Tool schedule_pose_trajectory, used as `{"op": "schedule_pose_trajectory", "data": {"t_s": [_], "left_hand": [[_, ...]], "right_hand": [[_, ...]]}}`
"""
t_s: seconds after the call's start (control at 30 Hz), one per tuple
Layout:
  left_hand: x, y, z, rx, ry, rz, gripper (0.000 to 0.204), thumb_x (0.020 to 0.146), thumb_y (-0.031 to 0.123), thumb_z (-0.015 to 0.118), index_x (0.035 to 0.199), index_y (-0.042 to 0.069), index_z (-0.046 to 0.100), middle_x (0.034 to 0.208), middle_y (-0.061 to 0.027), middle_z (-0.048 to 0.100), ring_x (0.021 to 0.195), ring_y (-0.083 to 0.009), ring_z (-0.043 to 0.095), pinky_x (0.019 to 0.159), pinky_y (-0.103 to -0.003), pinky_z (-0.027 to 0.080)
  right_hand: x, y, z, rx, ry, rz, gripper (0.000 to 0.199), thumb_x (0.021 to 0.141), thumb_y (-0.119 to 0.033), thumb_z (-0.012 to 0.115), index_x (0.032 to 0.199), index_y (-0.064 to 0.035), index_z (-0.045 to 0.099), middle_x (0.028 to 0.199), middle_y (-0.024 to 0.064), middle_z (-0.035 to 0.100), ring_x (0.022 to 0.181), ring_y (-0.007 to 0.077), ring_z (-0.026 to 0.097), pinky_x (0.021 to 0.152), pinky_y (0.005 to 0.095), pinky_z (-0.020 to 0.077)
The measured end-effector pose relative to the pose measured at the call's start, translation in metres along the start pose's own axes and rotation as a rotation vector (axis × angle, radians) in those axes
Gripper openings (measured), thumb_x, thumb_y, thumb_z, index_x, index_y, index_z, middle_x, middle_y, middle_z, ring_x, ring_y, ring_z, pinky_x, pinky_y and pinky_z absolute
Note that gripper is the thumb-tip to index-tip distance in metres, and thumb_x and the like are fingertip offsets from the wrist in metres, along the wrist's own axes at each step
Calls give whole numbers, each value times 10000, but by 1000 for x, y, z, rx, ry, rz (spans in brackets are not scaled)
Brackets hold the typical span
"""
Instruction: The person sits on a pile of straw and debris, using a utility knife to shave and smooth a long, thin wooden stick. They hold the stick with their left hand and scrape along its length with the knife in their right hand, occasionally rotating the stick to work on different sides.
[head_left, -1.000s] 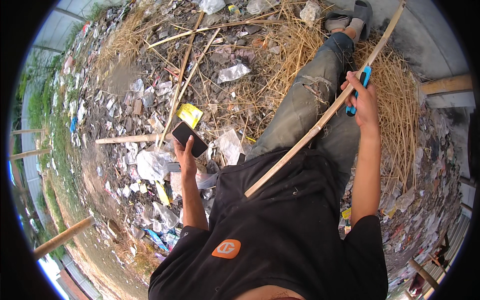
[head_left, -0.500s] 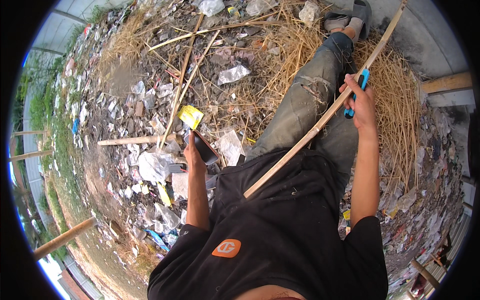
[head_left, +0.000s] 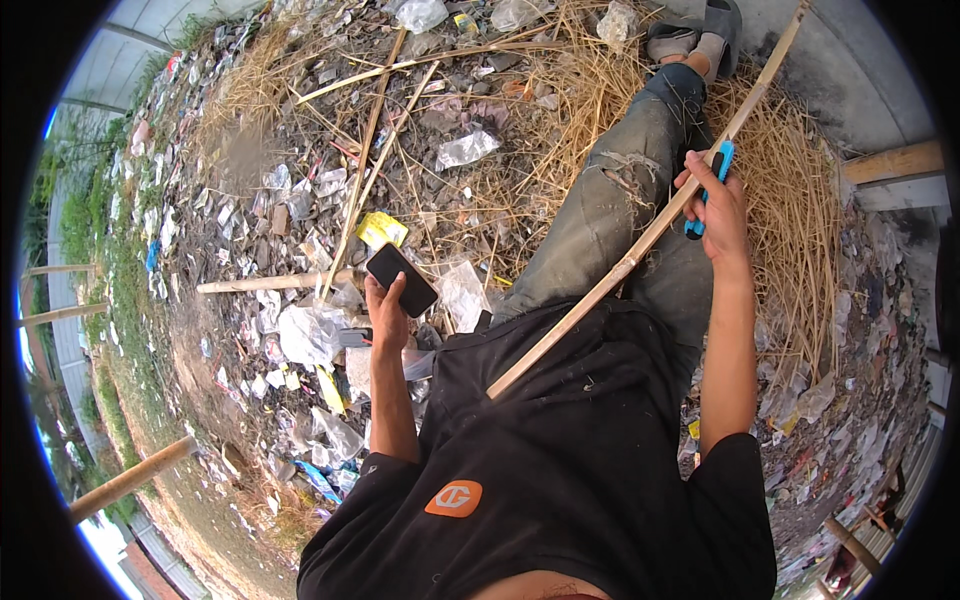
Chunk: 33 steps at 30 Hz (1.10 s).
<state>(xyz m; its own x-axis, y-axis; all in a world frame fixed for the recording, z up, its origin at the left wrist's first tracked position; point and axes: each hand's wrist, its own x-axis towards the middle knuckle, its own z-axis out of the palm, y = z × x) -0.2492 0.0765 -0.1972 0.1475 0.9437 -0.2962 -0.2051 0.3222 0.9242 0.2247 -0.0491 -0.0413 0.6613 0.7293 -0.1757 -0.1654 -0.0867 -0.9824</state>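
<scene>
A black smartphone (head_left: 408,283) with a dark screen is gripped in my left hand (head_left: 388,312), the thumb lying over its face. My right hand (head_left: 722,205) is closed round a blue and black utility knife (head_left: 719,180). Against the same fingers rests a long split bamboo strip (head_left: 632,257), slanting from my waist across my thighs to beyond my feet. Whether the right fingers also grip the strip is hard to make out. I sit with my legs (head_left: 600,215) stretched out in torn, dusty trousers.
Thin bamboo shavings (head_left: 790,200) are heaped to the right of my legs. Split strips (head_left: 372,150) lie on the littered ground to the left, near a yellow packet (head_left: 381,230) and a round pole (head_left: 270,284). A concrete wall (head_left: 850,80) stands beyond my feet.
My left hand has turned the phone so that its screen faces up toward me. The right hand, knife and bamboo strip have barely moved.
</scene>
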Motion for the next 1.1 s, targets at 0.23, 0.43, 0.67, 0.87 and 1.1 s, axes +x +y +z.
{"op": "schedule_pose_trajectory", "data": {"t_s": [0.23, 0.43, 0.67, 0.87, 1.1], "left_hand": [[2, -1, -4, 111, 66, 54, 343, 1013, 120, 660, 1291, 30, 483, 1147, -58, 614, 992, -118, 609, 896, -299, 524], [1, 3, -4, 133, 69, 39, 320, 1019, 137, 657, 1272, 34, 491, 1109, -51, 620, 947, -108, 609, 840, -286, 537], [0, 6, -1, 172, 70, 73, 304, 1026, 142, 647, 1267, 42, 492, 1108, -46, 619, 943, -105, 607, 833, -285, 541], [1, 4, -2, 188, 70, 100, 318, 1026, 133, 645, 1283, 37, 483, 1130, -51, 620, 974, -110, 604, 871, -280, 528], [0, 4, -5, 259, -4, 127, 522, 898, 70, 778, 1289, 51, 434, 1155, -69, 593, 1037, -148, 620, 906, -301, 542]], "right_hand": [[-1, 2, 0, 15, 13, 14, 261, 974, -301, 707, 997, -48, 647, 773, 74, 674, 464, 48, 446, 449, 223, 365], [-1, 7, -4, 25, 23, 25, 301, 976, -328, 709, 1050, -49, 624, 786, 64, 656, 495, 58, 472, 451, 213, 353], [-3, 5, -4, 19, 15, 18, 308, 977, -334, 711, 1049, -48, 624, 784, 66, 656, 473, 47, 442, 451, 212, 353], [-3, 6, -4, 13, 12, 13, 330, 971, -353, 719, 1052, -48, 623, 790, 65, 655, 467, 42, 430, 451, 212, 354], [-3, 6, -4, 22, 10, 17, 326, 970, -348, 720, 1052, -48, 624, 792, 65, 656, 463, 44, 431, 451, 212, 354]]}}
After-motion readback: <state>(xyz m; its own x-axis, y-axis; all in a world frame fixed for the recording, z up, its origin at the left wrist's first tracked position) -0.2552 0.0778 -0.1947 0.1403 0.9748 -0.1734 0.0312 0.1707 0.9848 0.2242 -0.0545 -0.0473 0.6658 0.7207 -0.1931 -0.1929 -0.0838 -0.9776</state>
